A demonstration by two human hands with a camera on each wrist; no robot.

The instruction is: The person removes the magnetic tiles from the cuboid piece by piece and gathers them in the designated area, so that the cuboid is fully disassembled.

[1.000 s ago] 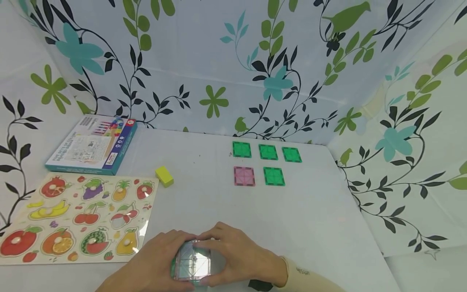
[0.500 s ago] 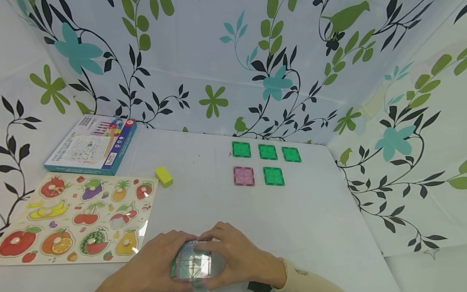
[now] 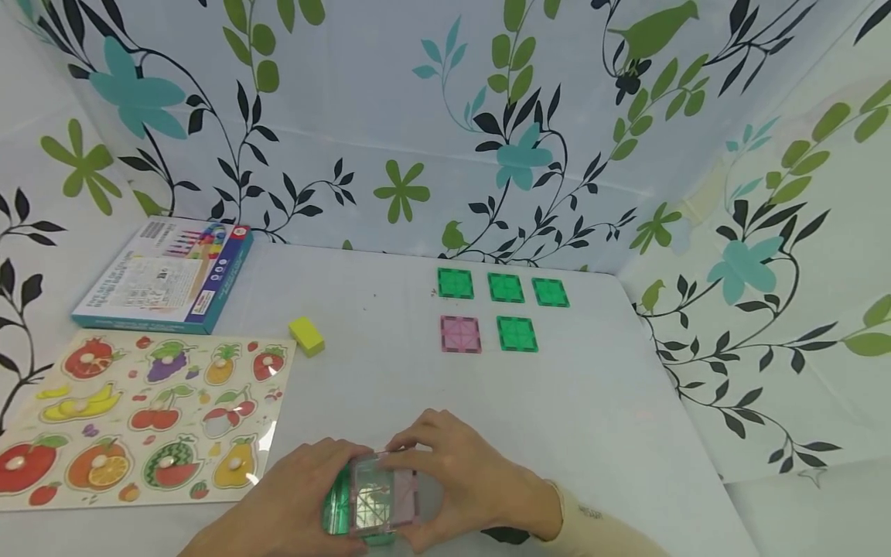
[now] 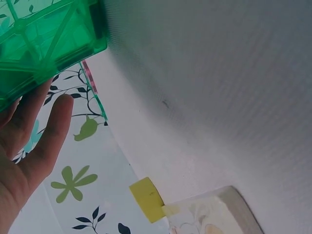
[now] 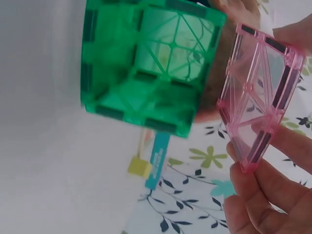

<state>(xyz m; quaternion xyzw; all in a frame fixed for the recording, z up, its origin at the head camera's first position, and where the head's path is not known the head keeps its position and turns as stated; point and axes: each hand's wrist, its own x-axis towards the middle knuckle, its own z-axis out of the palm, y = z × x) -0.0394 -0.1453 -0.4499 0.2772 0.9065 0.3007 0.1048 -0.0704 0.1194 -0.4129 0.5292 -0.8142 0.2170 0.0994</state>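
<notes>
My left hand point(image 3: 306, 487) holds a box of green see-through magnetic tiles point(image 5: 112, 102) from its left side. In the left wrist view this green box point(image 4: 48, 53) is at the top left, above the fingers. My right hand point(image 3: 473, 480) pinches a pink square magnetic tile point(image 5: 253, 92) by its edges, thumb at one end and fingers at the other. In the right wrist view the tile is tilted, beside the box's edge with a narrow gap at the top. The head view shows the pink tile point(image 3: 407, 499) overlapping the box; contact there cannot be told.
Several green tiles point(image 3: 517, 334) and one pink tile point(image 3: 460, 335) lie flat at the table's back right. A yellow block point(image 3: 307, 336) is left of centre. A fruit puzzle board point(image 3: 278, 379) and a flat box point(image 3: 153, 271) occupy the left side. Patterned cloth hangs behind.
The right hand has moved slightly up and right with the pink tile. More of the green box's left part shows beside the tile. The head view has shifted a little.
</notes>
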